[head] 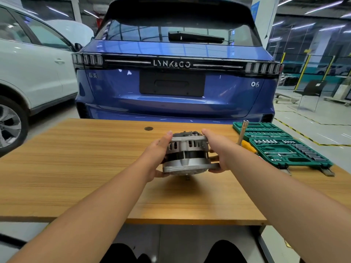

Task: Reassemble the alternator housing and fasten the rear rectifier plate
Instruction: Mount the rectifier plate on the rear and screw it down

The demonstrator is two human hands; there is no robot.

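Alternator (187,155) sits just above the worktop (95,168), left hand (158,152) and right hand (218,150) clasping its sides with fingers wrapped round; looks heavy, rigid cast metal, best held by the outer housing, not the top rear parts.

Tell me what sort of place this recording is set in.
Most likely a car repair workshop or training bay: a blue Lynk & Co SUV and a white car stand behind a wooden workbench bearing an open green socket set, with an alternator in hand.
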